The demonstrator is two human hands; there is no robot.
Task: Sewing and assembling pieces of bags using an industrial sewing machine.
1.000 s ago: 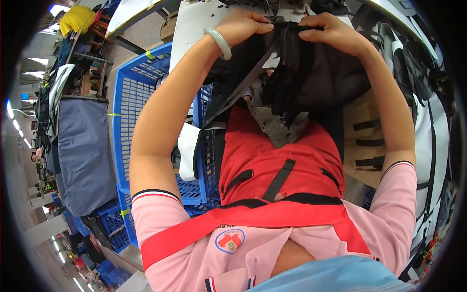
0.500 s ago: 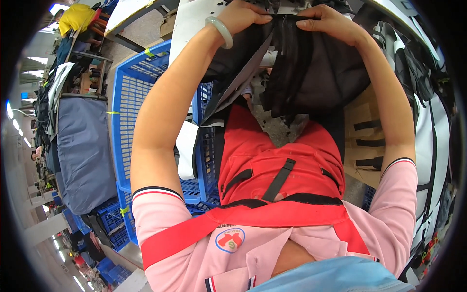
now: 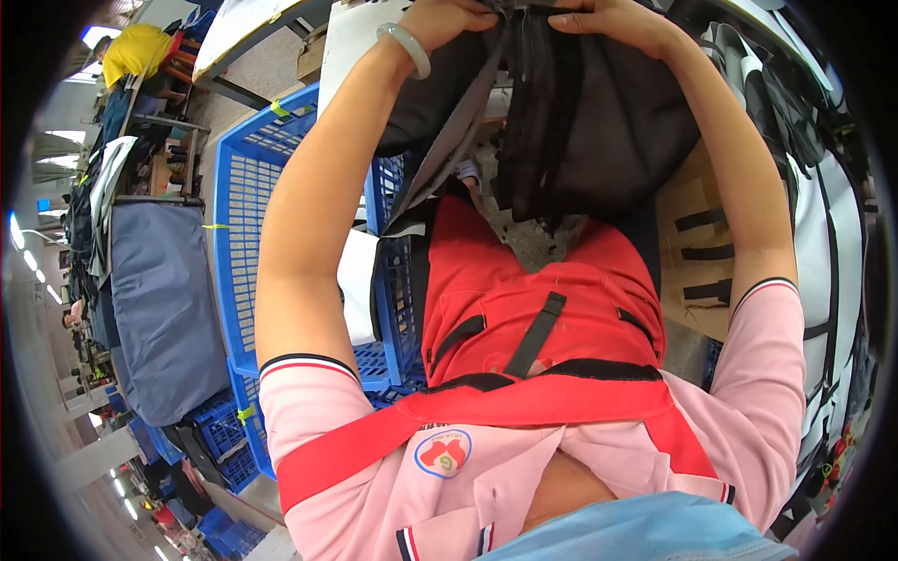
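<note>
at the edge of a white bench (image 3: 360,47), a worker's left hand (image 3: 441,22) and right hand (image 3: 622,22) each keep a grip clamped on the top edge of a black fabric piece (image 3: 636,117). the fabric hangs from the grip toward the red apron (image 3: 552,327), its dark strips (image 3: 538,117) running lengthwise down between the hands, the broad panel nearer the right.

Left hand (image 3: 444,21), pale bangle (image 3: 409,50) at wrist, and right hand (image 3: 617,21): both pinching black fabric (image 3: 631,103), hung between the forearms. Apron (image 3: 599,299): red, black strap (image 3: 537,335). Basket (image 3: 222,252): blue, left. Carton (image 3: 687,194): brown, right, bearing black strips (image 3: 708,253).
</note>
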